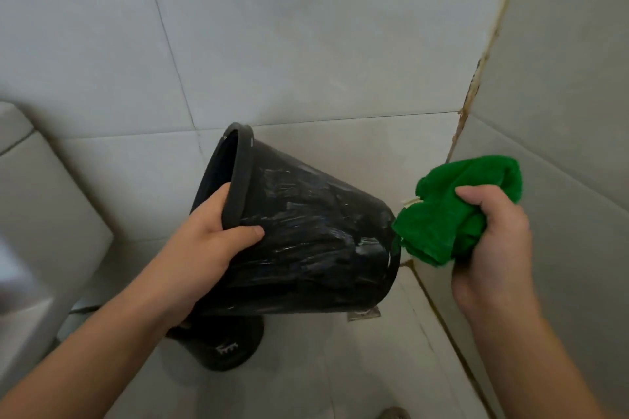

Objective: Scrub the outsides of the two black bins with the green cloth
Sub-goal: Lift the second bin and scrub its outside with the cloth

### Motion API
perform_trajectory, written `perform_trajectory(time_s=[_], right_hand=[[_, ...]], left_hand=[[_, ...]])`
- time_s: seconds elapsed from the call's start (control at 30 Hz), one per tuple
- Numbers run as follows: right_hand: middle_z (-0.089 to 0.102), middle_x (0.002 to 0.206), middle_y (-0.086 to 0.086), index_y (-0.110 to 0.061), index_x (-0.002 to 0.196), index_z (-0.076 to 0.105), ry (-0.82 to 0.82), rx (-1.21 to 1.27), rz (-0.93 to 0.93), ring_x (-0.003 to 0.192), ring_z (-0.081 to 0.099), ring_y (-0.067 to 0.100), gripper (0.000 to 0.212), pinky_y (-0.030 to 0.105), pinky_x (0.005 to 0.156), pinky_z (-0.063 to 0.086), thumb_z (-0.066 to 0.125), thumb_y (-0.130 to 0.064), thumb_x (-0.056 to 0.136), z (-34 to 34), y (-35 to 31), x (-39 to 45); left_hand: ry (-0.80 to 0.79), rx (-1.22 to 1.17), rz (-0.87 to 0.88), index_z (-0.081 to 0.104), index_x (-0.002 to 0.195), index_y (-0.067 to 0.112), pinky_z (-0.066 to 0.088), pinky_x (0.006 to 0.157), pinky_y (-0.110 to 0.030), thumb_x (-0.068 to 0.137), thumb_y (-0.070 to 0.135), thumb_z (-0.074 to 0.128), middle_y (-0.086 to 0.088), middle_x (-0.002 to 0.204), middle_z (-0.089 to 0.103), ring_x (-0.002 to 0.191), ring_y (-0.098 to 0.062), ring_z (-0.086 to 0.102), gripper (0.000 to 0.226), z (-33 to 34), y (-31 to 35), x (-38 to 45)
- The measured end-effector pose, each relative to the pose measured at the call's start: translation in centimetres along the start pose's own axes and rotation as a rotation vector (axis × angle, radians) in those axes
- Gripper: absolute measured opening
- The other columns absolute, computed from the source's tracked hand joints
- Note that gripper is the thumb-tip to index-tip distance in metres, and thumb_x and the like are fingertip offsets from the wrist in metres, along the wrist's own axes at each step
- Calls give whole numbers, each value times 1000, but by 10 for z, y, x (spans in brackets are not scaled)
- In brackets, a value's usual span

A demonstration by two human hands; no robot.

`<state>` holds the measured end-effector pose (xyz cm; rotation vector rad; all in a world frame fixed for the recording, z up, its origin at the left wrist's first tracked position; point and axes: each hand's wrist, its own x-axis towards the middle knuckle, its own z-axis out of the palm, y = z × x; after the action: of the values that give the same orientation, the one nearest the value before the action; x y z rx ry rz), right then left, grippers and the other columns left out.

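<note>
— Black plastic, wet and streaked: that is the bin (306,241) held up on its side in the head view, its mouth turned to the left and its base to the right.

— Who holds it?

— The left hand (207,241) grips the rim, thumb lying on the outer wall and fingers curled inside the mouth.

— And the cloth?

— The green cloth (456,211) is bunched in the right hand (490,241), whose fingers are curled tight round it. One corner of the cloth touches the bin's base edge, or sits just beside it; I cannot tell which from this angle.

— Where is the other bin?

— The second bin (221,347) stands on the tiled floor (340,378) directly below the raised one, mostly hidden by it and by the left forearm. Only its dark lower part shows, with a small white mark on it.

— Anything else around?

— Pale wall tiles (306,44) behind, a stained corner joint (476,78) running down on the right, and a white fixture (34,214) at the left edge, probably a toilet tank, though the edge is blurred.
</note>
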<state>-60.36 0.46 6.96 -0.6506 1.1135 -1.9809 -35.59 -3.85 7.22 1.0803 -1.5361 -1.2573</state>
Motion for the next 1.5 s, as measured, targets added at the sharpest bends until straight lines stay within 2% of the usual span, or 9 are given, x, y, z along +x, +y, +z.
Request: perform_trajectory(time_s=[0.13,0.27,0.4,0.6,0.77,1.03,1.2,1.4,1.5], right_hand=[[59,93,-10,-31,105,57,-15,-436,-222,77,60,1,38,24,67,49,63,-19,69,12,22,-1],[50,127,-6,-27,131,49,-142,-1026,-401,105,52,14,60,34,87,43,61,-32,72,19,59,-2],[46,140,-5,-25,143,42,-349,-1220,-422,124,48,20,78,31,95,37,50,-46,68,29,89,-11],[49,145,-2,-18,147,36,-517,-1151,-610,129,48,15,86,29,102,37,61,-48,71,33,108,-27],[42,151,-1,-18,143,45,-631,-1142,-796,134,45,17,80,32,106,40,60,-61,77,30,110,-29],[21,161,-2,-58,144,23,-712,-1149,-635,141,36,25,78,51,108,40,36,-90,73,23,115,-30],[48,144,1,-40,134,50,-581,-1140,-800,118,55,18,64,30,91,46,48,-75,81,24,114,-26],[55,132,-7,-37,125,64,-292,-1091,-527,115,58,17,63,27,90,41,47,-70,74,23,116,3],[53,135,0,-30,126,64,-280,-1060,-568,119,54,18,64,34,97,45,48,-69,78,36,122,-10]], left_hand=[[37,-89,-44,65,114,21,53,84,-39,74,3,63,-8,105,76,98,-26,72,43,-17,-7,-18],[43,-160,-65,70,108,20,57,79,-34,68,5,59,-10,103,76,96,-27,73,44,-24,-15,-25],[-30,-201,-78,76,97,21,60,75,-29,60,-2,57,-12,99,76,89,-25,73,47,-26,-19,-30],[-102,-276,-176,75,86,13,55,65,-32,33,7,63,-17,86,71,75,-27,67,55,-22,-28,-32],[-148,-307,-200,75,90,17,53,60,-28,36,-5,55,-16,85,69,72,-24,64,61,-12,-30,-36],[-201,-295,-206,75,93,25,53,56,-23,46,-11,44,-7,81,73,70,-16,69,68,-4,-25,-46],[-142,-288,-177,75,91,25,52,54,-21,46,-11,44,-3,75,72,66,-13,69,65,-7,-18,-50],[-59,-245,-154,71,97,24,50,52,-19,47,-8,46,0,72,69,64,-11,66,64,-18,-14,-49],[-87,-244,-112,65,106,18,50,52,-17,49,-12,43,4,70,69,63,-7,67,68,-14,-11,-47]])
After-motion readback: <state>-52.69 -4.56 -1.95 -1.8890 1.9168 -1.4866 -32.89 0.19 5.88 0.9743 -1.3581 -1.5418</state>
